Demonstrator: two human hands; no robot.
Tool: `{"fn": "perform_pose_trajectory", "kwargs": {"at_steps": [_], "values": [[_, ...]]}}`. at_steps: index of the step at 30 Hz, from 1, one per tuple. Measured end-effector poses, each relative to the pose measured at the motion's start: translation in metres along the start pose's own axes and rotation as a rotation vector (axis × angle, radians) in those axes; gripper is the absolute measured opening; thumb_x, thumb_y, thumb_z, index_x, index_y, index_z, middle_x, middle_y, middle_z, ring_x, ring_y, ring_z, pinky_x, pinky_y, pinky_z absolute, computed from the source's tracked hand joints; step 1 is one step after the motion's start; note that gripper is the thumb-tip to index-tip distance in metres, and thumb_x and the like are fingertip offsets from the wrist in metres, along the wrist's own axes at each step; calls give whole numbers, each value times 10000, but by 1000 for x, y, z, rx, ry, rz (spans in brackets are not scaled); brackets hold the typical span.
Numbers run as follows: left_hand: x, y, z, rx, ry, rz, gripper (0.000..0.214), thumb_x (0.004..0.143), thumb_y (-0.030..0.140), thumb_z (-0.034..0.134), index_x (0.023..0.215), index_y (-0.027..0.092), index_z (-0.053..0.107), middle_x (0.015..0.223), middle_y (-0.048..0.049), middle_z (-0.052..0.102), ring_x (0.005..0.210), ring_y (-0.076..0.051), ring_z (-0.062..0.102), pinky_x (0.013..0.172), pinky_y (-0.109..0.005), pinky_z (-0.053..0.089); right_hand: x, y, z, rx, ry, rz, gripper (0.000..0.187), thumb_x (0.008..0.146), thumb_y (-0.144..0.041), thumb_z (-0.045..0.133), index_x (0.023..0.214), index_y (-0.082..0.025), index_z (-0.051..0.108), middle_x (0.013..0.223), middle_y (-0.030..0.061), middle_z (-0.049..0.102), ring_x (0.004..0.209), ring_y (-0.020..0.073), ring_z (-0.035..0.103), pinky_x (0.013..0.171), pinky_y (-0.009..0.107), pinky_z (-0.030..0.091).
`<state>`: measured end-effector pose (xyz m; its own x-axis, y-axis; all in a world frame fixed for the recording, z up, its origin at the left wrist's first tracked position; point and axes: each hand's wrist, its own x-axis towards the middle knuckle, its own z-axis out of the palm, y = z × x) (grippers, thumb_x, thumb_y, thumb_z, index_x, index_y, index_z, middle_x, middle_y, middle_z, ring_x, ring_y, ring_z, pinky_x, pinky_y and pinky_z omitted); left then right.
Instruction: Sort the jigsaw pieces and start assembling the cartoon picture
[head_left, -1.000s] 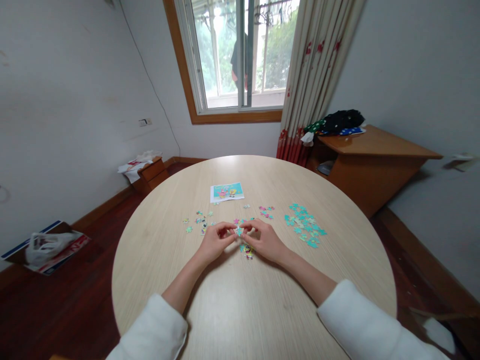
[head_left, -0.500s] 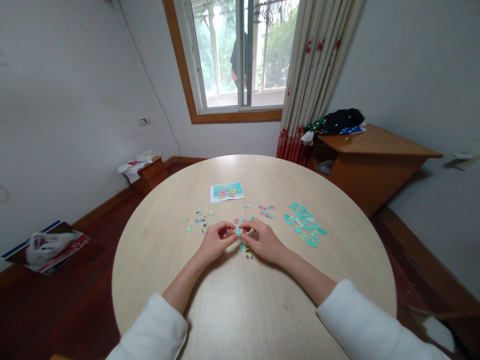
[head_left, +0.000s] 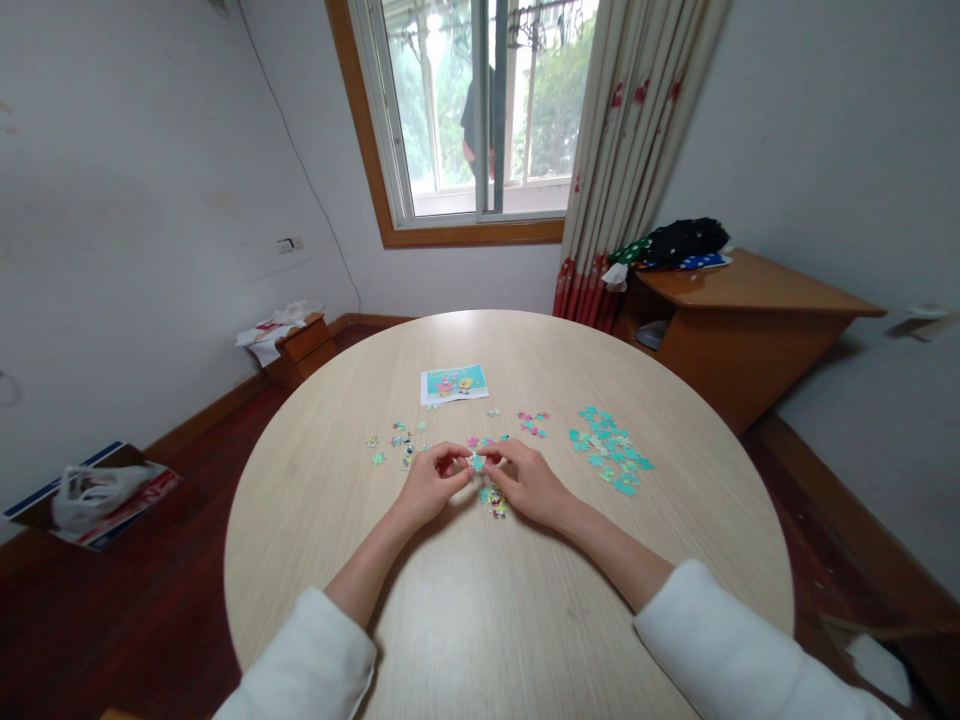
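Between fingers [head_left: 458, 481], teal puzzle piece [head_left: 477, 463]

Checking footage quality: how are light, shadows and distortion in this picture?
Head view: the window looks washed out, and the table has a pale sheen. Head view: soft shadow edges the left forearm. Head view: the desk looks stretched, and the held puzzle piece shows little detail.

Around the picture sheet [head_left: 454, 384], on the table [head_left: 480, 620]
On its near side: the left hand [head_left: 435, 483] and right hand [head_left: 534, 482], a puzzle piece [head_left: 477, 462] between them, a cluster [head_left: 494, 501] nearer the person. Loose pieces [head_left: 397, 441] lie front-left of it, a broad spread [head_left: 606, 440] front-right. Behind it, the window [head_left: 435, 110]; behind-right, the desk [head_left: 757, 290].
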<state>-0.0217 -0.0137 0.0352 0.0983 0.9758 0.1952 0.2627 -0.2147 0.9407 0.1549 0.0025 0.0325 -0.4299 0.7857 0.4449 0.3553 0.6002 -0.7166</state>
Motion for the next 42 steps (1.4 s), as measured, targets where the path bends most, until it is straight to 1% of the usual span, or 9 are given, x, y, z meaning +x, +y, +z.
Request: {"fn": "perform_pose_trajectory", "kwargs": {"at_steps": [8, 18, 31, 42], "values": [[1, -3, 0, 19, 20, 23, 229, 653, 259, 659, 830, 114, 658, 609, 13, 554, 516, -70, 390, 503, -199, 309, 1, 1, 1, -5, 25, -4, 191, 829, -168, 505, 956, -158, 647, 847, 66, 656, 787, 157, 581, 762, 315, 456], [2, -4, 0, 19, 26, 28, 256, 644, 292, 674, 830, 117, 662, 618, 9, 562, 519, -75, 395, 501, -201, 302, 1, -3, -1, 1, 38, -8, 193, 781, -158, 581, 963, -159, 648, 822, 50, 650, 778, 150, 584, 748, 295, 458], [0, -1, 0, 12, -1, 38, 226, 641, 275, 681, 802, 120, 649, 606, 15, 536, 528, -73, 392, 502, -202, 304, 1, -4, -2, -3, 22, 26, 178, 749, -164, 610, 926, -174, 626, 828, 37, 638, 781, 146, 581, 750, 294, 459], [0, 1, 0, 22, -18, 53, 241, 639, 313, 686, 788, 129, 642, 636, 7, 550, 537, -77, 393, 517, -210, 316, 1, -3, -2, -2, 13, 13, 155, 749, -185, 604, 903, -172, 610, 829, 35, 623, 786, 147, 573, 748, 294, 451]]}}
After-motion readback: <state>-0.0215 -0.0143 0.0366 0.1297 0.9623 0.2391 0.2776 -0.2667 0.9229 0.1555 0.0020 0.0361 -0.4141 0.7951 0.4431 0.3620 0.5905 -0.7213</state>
